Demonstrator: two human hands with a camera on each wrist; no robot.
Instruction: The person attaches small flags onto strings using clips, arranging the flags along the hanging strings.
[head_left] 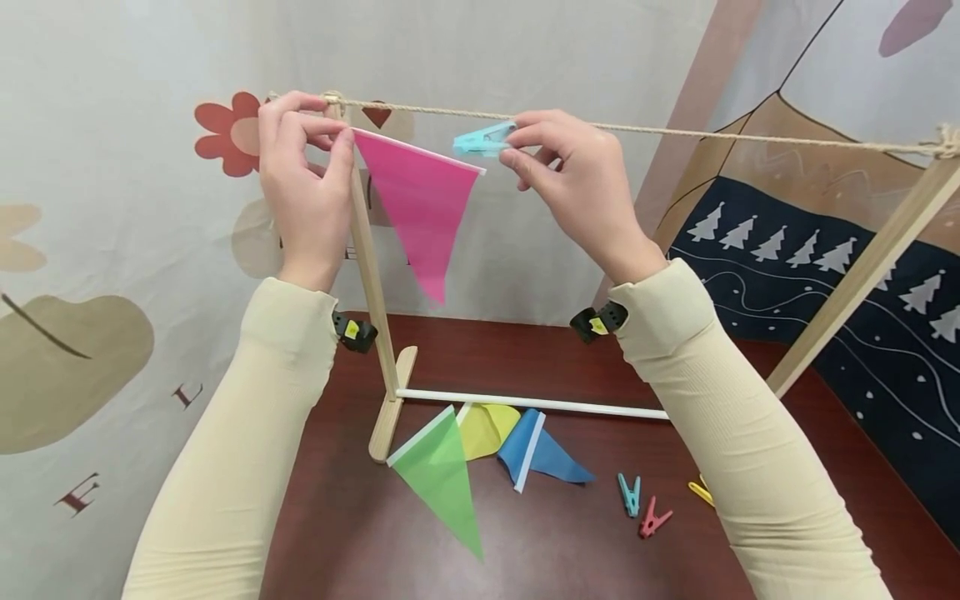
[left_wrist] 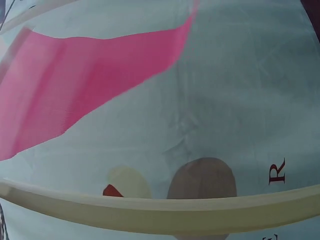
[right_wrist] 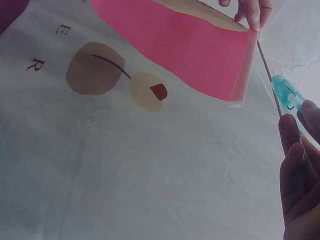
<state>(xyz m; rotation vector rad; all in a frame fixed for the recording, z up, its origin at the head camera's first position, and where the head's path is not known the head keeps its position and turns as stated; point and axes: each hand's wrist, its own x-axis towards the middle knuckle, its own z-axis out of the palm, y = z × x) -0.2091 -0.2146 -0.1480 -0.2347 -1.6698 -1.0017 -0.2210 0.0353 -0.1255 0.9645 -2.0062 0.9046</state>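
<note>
In the head view my left hand (head_left: 307, 179) pinches the top left corner of a pink triangular pennant (head_left: 420, 196) beside the left wooden post (head_left: 371, 283). The pennant's white-edged top slopes down to the right, just below a twine line (head_left: 420, 109). My right hand (head_left: 573, 171) pinches a light blue clothespin (head_left: 480, 140) close under the twine. From the right wrist view, the clothespin (right_wrist: 287, 92) overlaps the twine, to the right of the pennant (right_wrist: 195, 50). The left wrist view shows the pennant (left_wrist: 95, 75) hanging behind the post (left_wrist: 160, 212), with no fingers in sight.
On the dark red table (head_left: 555, 550) lie a green pennant (head_left: 446, 479), a yellow pennant (head_left: 487, 429) and a blue pennant (head_left: 551, 454). A blue clothespin (head_left: 630, 495), a red clothespin (head_left: 655, 517) and a yellow clothespin (head_left: 701, 492) lie to their right. A white rod (head_left: 540, 404) runs low between the posts.
</note>
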